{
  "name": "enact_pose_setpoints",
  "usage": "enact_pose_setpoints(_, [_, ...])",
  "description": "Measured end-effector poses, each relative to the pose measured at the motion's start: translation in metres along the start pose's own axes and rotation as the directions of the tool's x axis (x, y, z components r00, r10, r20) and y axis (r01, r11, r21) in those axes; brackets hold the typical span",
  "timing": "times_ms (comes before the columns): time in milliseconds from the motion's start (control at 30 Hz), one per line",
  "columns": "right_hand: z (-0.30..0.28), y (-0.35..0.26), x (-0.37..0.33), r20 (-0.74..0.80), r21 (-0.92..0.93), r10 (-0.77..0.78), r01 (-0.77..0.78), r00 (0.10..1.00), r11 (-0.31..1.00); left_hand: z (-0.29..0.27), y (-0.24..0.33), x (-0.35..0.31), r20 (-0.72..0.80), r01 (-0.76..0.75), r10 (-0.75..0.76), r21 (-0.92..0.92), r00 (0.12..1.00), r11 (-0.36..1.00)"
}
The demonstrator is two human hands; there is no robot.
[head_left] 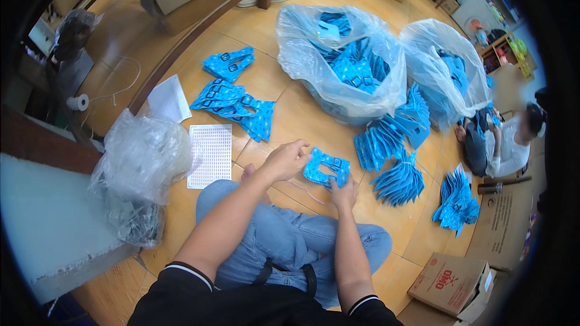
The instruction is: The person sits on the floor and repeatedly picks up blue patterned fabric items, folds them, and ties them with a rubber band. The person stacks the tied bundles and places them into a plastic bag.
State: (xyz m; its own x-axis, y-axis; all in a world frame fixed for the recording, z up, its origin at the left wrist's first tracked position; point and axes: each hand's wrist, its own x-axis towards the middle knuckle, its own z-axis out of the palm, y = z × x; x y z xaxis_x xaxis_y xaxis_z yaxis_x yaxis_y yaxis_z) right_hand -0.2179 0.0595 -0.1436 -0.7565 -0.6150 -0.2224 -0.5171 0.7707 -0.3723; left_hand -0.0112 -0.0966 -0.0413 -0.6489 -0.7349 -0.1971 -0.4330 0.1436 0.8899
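Between my hands is a blue patterned card piece point(313, 171) with a cut-out opening in its middle. My right hand point(344, 194) grips its lower right edge, thumb and fingers closed on it. Just off the piece's left edge is my left hand point(287, 160), its fingers bent and apart, with nothing visible in them. A white sheet printed with rows of small marks point(209, 157) lies on the floor to the left. Beyond it are overlapping blue pieces with dark square outlines point(257, 122) and a smaller group point(228, 64).
Two clear plastic bags point(368, 105) point(444, 39) full of blue pieces stand ahead. Fanned blue bundles point(399, 182) lie to the right. Crumpled clear plastic point(142, 157) is at left, a cardboard box point(450, 284) at lower right. Another person point(510, 148) sits at far right.
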Motion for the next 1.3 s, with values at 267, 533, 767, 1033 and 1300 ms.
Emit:
enact_pose_setpoints(267, [-0.005,-0.004,-0.015,-0.014,-0.001,-0.050,0.050,0.999,0.999,-0.003,0.010,-0.005,0.052,-0.008,0.004,0.065,0.999,0.998])
enact_pose_setpoints(533, [-0.100,-0.098,0.008,-0.600,0.131,-0.489,0.681,0.633,0.721,0.001,0.015,-0.007,0.076,-0.054,0.050,0.059,0.996,0.997])
enact_pose_setpoints(767, [-0.165,-0.210,0.129,-0.526,-0.054,-0.699,0.802,0.484,0.595,0.001,0.018,-0.005,0.057,-0.125,0.122,0.038,0.991,0.991])
enact_pose_setpoints(1033, [-0.157,-0.258,0.256,0.039,-0.281,-0.529,0.517,0.848,0.808,0.000,0.020,-0.002,0.004,-0.121,0.121,-0.029,0.993,0.992])
enact_pose_setpoints(1300, [-0.101,-0.201,0.236,0.096,-0.592,-0.611,0.539,0.785,0.599,0.004,0.020,0.000,0.016,-0.159,0.160,-0.032,0.987,0.987])
